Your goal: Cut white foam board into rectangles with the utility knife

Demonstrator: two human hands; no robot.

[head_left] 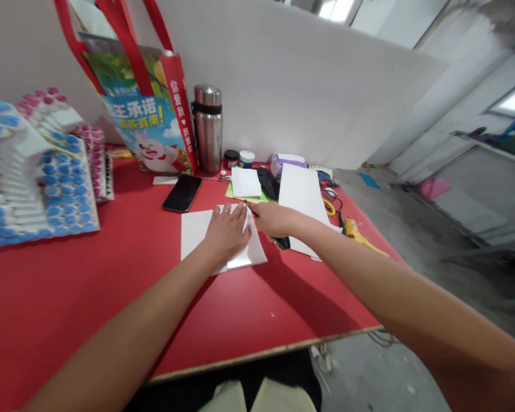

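Observation:
Fingers stretched out and lying flat, my left hand (228, 230) presses on a smaller glossy white piece (246, 257), which lies over a white sheet (193, 226) on the red table. A ring shows on one finger. Closed around a dark green and black utility knife (282, 243) is my right hand (272, 218). The knife's tip end meets the far right edge of the white piece, close to my left fingertips. Most of the knife's body is hidden in my palm, and its blade is too small to make out.
A large white board (302, 191) lies to the right, near a yellow glue gun (356, 232). Behind are a phone (182, 193), a steel thermos (209, 129), small jars (246, 158) and a shopping bag (150, 114). Blue-topped white stacks (64, 189) stand left.

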